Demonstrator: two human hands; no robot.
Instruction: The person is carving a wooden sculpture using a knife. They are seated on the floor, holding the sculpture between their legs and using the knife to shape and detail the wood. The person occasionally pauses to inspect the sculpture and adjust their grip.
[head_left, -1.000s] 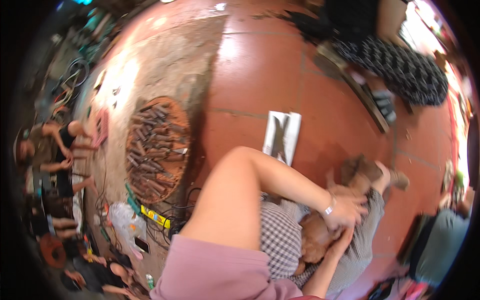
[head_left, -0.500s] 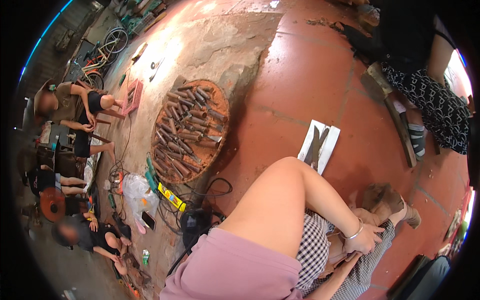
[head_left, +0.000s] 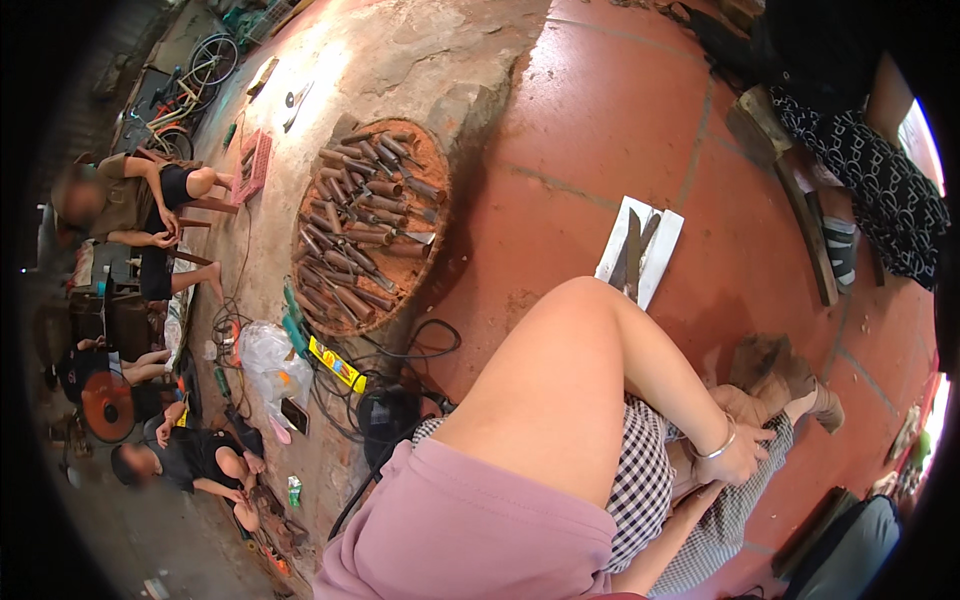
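My left hand [head_left: 742, 455], with a silver bracelet at the wrist, is bent over my lap, fingers curled. My right hand [head_left: 706, 492] lies beneath it, mostly covered, so its fingers do not show. Light brown, wooden-looking material [head_left: 742, 405] shows beside and under the hands; its full shape is hidden. Black-and-white checked cloth [head_left: 640, 485] spreads beneath my arms. The left upper arm, in a pink sleeve [head_left: 470, 530], and its bent elbow block part of the view. What the hands grip cannot be made out.
A round basket of wooden-handled chisels [head_left: 365, 225] stands left on a raised slab. Blades rest on a white board [head_left: 660, 255]. Cables, a yellow tube [head_left: 337, 364], a plastic bag [head_left: 275, 360] and a phone [head_left: 294, 416] lie nearby. Several people sit around; one person [head_left: 850, 190] is at right.
The view has shifted a little, so the basket and blades stand higher in the picture. My left hand sits slightly farther right, still over the right one.
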